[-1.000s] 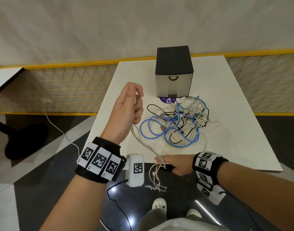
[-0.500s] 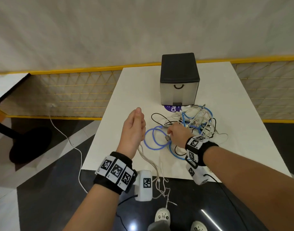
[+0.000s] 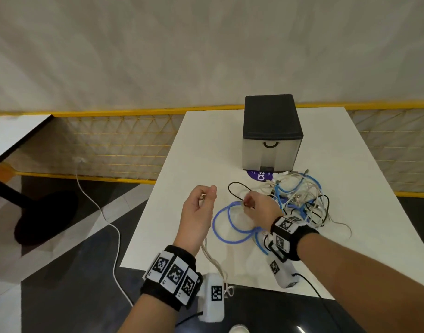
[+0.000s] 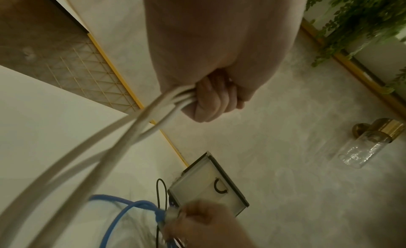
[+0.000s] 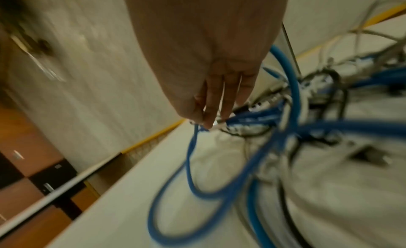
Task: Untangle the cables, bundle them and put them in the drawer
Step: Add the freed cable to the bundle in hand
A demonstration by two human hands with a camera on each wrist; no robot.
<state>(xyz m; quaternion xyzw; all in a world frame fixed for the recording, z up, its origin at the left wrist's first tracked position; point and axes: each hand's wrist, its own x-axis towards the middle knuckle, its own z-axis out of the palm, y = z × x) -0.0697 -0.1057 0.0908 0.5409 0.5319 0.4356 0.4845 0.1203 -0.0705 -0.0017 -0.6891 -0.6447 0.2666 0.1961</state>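
Note:
A tangle of blue, white and black cables (image 3: 300, 200) lies on the white table (image 3: 196, 150) in front of a small drawer box (image 3: 272, 133) with its drawer closed. My left hand (image 3: 201, 207) grips a folded bunch of white cable (image 4: 153, 116) whose strands hang past my wrist over the table's near edge. My right hand (image 3: 256, 207) reaches into the left side of the tangle and pinches the plug end of the blue cable (image 5: 211, 126). Loops of blue cable (image 3: 230, 227) lie under that hand.
A purple label (image 3: 259, 175) pokes out from under the drawer box. A white cord (image 3: 98, 212) trails across the dark floor at the left. A yellow mesh rail (image 3: 114, 145) runs behind the table, and another table's corner (image 3: 11, 133) sits at far left.
My right hand has gone from the table's near edge up into the tangle and taken the blue cable's plug. My left hand has lowered, still holding the white cable.

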